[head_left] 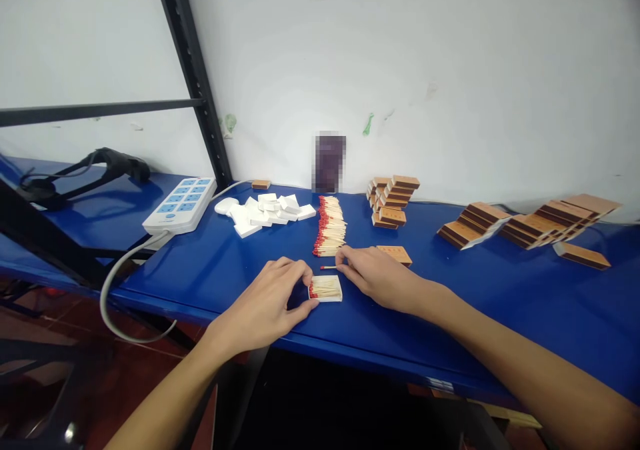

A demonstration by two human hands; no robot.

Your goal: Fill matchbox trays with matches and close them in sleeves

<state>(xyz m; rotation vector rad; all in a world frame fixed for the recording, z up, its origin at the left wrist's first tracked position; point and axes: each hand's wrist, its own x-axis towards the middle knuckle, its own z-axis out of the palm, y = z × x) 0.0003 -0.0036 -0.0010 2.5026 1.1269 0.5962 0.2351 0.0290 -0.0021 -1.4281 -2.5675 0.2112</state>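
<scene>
A white matchbox tray [340,295] lies near the table's front edge, with several red-headed matches in it, heads to the left. My left hand [265,303] steadies its left end between thumb and forefinger. Just above the tray, my right hand [377,278] pinches a single match [328,267] by its plain end, red head pointing left. Behind them a long row of loose matches [331,227] stretches back toward the wall. A brown matchbox cover [397,255] lies flat behind my right hand, partly hidden by it.
White trays [267,211] are heaped at back left, beside a power strip [181,205] with its cable. Matchbox covers stand in a stack [393,200] near the wall and in leaning rows [547,220] at right. A black shelf post [193,70] rises on the left.
</scene>
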